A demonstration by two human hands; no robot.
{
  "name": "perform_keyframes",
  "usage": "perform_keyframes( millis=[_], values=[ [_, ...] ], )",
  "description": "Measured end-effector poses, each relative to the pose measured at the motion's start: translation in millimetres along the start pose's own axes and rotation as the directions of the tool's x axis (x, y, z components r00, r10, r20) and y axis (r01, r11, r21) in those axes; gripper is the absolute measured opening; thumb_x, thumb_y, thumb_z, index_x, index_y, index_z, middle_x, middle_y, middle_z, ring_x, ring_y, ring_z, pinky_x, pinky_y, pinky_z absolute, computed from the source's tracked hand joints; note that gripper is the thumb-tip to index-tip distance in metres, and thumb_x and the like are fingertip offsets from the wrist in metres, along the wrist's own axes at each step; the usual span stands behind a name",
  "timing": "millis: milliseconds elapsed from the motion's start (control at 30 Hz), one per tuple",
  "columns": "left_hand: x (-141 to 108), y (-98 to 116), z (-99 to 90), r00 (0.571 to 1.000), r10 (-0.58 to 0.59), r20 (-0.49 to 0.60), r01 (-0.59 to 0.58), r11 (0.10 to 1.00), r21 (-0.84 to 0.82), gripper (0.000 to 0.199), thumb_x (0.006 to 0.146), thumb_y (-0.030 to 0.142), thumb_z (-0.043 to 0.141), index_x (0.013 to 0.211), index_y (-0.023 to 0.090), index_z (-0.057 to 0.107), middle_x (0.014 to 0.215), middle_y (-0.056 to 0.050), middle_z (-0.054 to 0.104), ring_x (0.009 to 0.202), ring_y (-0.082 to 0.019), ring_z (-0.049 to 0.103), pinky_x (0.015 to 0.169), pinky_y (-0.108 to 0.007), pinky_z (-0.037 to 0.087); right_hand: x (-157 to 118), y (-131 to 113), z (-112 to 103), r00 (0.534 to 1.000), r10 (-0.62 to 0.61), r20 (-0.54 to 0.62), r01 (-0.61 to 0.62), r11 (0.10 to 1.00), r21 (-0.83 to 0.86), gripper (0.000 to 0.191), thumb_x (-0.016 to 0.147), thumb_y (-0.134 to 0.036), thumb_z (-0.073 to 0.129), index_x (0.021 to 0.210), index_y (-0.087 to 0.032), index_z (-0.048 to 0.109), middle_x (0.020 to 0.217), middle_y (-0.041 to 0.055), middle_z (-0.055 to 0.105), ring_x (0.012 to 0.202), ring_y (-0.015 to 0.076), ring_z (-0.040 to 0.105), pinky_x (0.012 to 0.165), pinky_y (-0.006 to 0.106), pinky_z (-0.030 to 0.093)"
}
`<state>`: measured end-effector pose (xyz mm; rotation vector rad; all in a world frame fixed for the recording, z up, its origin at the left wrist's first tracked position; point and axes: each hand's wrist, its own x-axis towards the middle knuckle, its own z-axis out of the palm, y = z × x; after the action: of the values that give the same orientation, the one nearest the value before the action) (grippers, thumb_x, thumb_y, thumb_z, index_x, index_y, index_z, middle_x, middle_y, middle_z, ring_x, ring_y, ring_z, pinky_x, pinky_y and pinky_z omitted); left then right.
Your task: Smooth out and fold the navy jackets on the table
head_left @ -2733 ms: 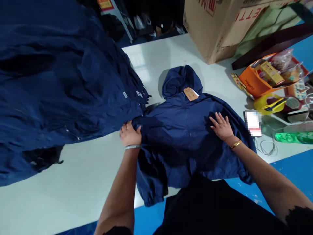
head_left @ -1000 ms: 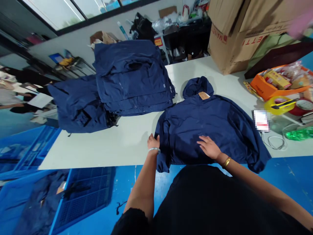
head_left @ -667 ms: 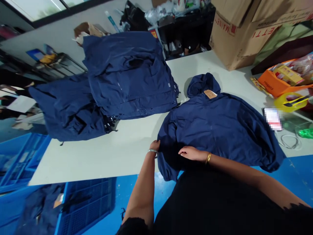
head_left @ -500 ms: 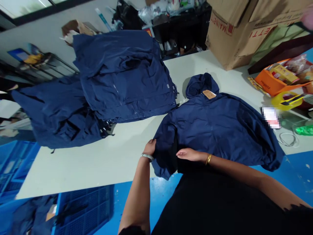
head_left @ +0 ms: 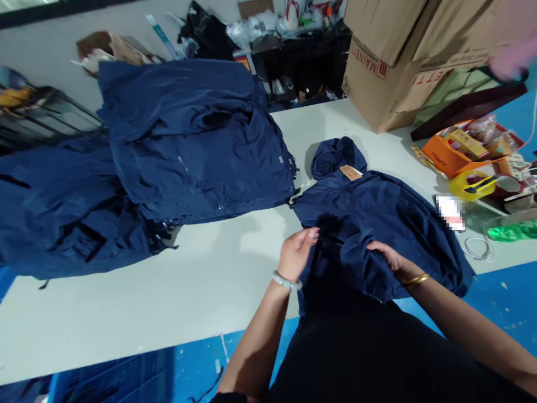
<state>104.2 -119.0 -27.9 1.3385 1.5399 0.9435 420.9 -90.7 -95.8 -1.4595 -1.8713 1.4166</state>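
A navy hooded jacket [head_left: 403,210] lies on the table, its hood [head_left: 335,157] at the far side and a brown paper tag [head_left: 351,172] at the collar. Its left part is folded inward and bunched over the front. My right hand [head_left: 391,260] grips a fold of this bunched fabric, the fingers partly hidden by it. At the jacket's left edge is my left hand [head_left: 297,251], its fingers curled together over the dark cloth. Whether any cloth is pinched there, I cannot tell.
Stacked navy jackets [head_left: 197,145] are to the left, with another navy pile [head_left: 54,207] beyond. At the right stand a large cardboard box [head_left: 377,73], an orange box of small items [head_left: 448,146], yellow tape [head_left: 465,187] and a green bottle [head_left: 512,231]. A blue crate [head_left: 117,378] sits below the table.
The jacket's left sleeve side has been brought inward over its front. My left hand has moved right and up; my right hand has moved right and taken hold of fabric. The view has shifted.
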Motion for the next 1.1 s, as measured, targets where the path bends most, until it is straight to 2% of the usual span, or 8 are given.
perform_keyframes(
  millis=[100,200,300,600,800,900,1000,1100],
  values=[
    [54.6,-36.3,-17.3,0.974,-0.150,-0.172,0.184,0.961,0.208,0.042,0.103,0.027,0.054,0.141,0.021,0.069,0.130,-0.012,0.075,0.091,-0.022,0.076,0.094,-0.040,0.063,2.8,36.4,-37.7,0.982,0.187,0.030,-0.189,0.979,0.075,0.058,0.100,-0.064,0.039,0.089,-0.022,0.077,0.076,0.0108,0.076,0.068,0.0261,0.074,0.070,0.041,0.062],
    [110.2,-65.7,-23.5,0.968,-0.147,-0.202,0.226,0.861,0.456,0.063,0.093,0.010,0.063,0.155,0.021,0.059,0.146,-0.015,0.065,0.103,-0.025,0.075,0.111,-0.043,0.055,8.1,68.6,-53.3,0.919,0.328,-0.219,-0.326,0.944,0.048,0.065,0.098,-0.072,0.035,0.091,-0.021,0.075,0.082,0.0156,0.077,0.072,0.0292,0.073,0.073,0.046,0.062],
    [150.6,-81.2,-19.4,0.977,-0.196,-0.089,0.212,0.804,0.556,0.078,0.091,0.011,0.067,0.165,0.024,0.046,0.146,-0.017,0.065,0.118,-0.029,0.072,0.115,-0.043,0.051,5.1,82.2,-52.0,0.863,0.108,-0.494,-0.260,0.933,-0.250,0.060,0.096,-0.074,0.043,0.091,-0.022,0.073,0.094,0.0177,0.076,0.092,0.0334,0.072,0.090,0.051,0.059],
    [216.4,-74.9,-20.4,0.946,-0.032,0.323,-0.213,0.690,0.692,0.040,0.086,0.020,0.071,0.125,0.027,0.080,0.159,-0.007,0.056,0.145,-0.029,0.054,0.127,-0.045,0.041,-24.1,71.2,19.4,0.991,-0.002,-0.131,-0.088,0.728,-0.680,0.065,0.084,-0.046,0.078,0.144,-0.027,0.063,0.146,0.0170,0.064,0.133,0.0394,0.059,0.111,0.060,0.047],
    [262.7,-46.6,-48.6,0.959,-0.108,0.264,-0.156,0.577,0.802,0.025,0.098,0.030,0.055,0.094,0.019,0.077,0.125,-0.013,0.073,0.125,-0.026,0.066,0.118,-0.037,0.047,-21.5,89.9,-25.3,0.957,0.219,-0.188,-0.203,0.974,0.098,0.028,0.087,-0.037,0.057,0.105,-0.023,0.073,0.106,0.0110,0.078,0.101,0.0294,0.073,0.096,0.045,0.059],
    [272.4,-39.3,-54.9,0.972,-0.170,0.160,-0.051,0.515,0.856,0.030,0.099,0.029,0.050,0.093,0.015,0.075,0.116,-0.018,0.074,0.117,-0.031,0.069,0.113,-0.044,0.050,-27.9,95.5,-55.5,0.859,0.458,-0.227,-0.257,0.771,0.582,0.034,0.084,-0.054,0.060,0.097,-0.025,0.070,0.094,0.0103,0.077,0.091,0.0303,0.073,0.082,0.043,0.062],
    [262.4,-32.6,-39.4,0.982,-0.185,0.047,0.044,0.460,0.887,0.031,0.096,0.024,0.051,0.114,0.010,0.074,0.123,-0.024,0.071,0.118,-0.037,0.069,0.109,-0.052,0.052,-28.7,98.9,-77.2,0.805,0.544,-0.237,-0.261,0.684,0.681,0.045,0.084,-0.067,0.060,0.101,-0.027,0.068,0.097,0.0107,0.078,0.095,0.0315,0.074,0.080,0.044,0.063],
    [230.2,-26.4,-2.9,0.991,0.049,-0.125,0.088,0.461,0.883,0.048,0.099,0.026,0.049,0.143,0.011,0.061,0.143,-0.026,0.063,0.134,-0.040,0.060,0.115,-0.057,0.046,-19.6,103.4,-90.9,0.763,0.626,-0.159,-0.292,0.554,0.779,0.061,0.088,-0.079,0.051,0.110,-0.025,0.067,0.100,0.0124,0.077,0.090,0.0297,0.076,0.079,0.046,0.065]
  ],
)
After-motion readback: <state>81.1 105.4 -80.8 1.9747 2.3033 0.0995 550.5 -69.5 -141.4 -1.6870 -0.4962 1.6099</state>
